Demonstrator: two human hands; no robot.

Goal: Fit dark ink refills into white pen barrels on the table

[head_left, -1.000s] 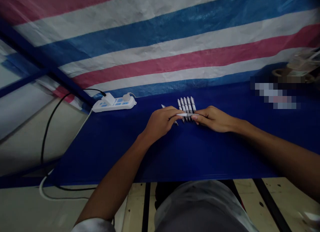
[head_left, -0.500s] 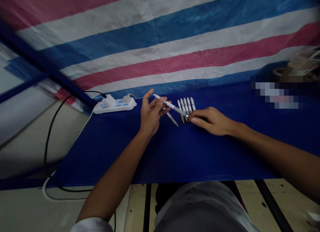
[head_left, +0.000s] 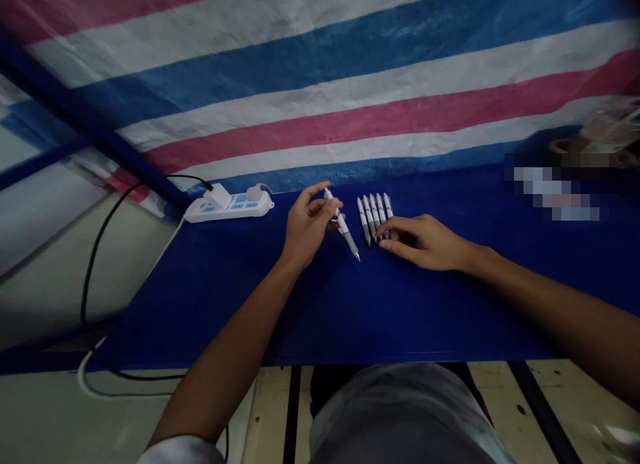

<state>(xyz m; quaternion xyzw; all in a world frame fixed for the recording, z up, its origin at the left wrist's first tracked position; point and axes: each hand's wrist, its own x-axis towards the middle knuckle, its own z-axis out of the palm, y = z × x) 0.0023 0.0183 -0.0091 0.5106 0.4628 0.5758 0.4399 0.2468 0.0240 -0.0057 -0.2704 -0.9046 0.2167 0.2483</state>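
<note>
My left hand point(head_left: 311, 225) pinches a white pen with a grey grip point(head_left: 342, 225) between thumb and fingers. Its metal tip slants down to the right, above the table. Just right of it, several matching pens point(head_left: 372, 217) lie side by side in a row, tips toward me. My right hand point(head_left: 425, 243) rests at the near right end of that row, thumb and index finger slightly apart beside the pen tips. Its fingers cover the lower ends of the rightmost pens; whether they touch them I cannot tell.
On the blue table point(head_left: 320, 311), a white power strip point(head_left: 230, 207) with plugs and cables sits at the back left. A blurred patch point(head_left: 555, 192) and a cup-like container point(head_left: 600, 134) are at the far right. Striped plastic sheeting point(head_left: 350, 124) hangs behind.
The pen in my left hand has swung steeper, its tip now pointing more toward me. My right fingers have come off its tip. The loose pen beneath it no longer shows separately.
</note>
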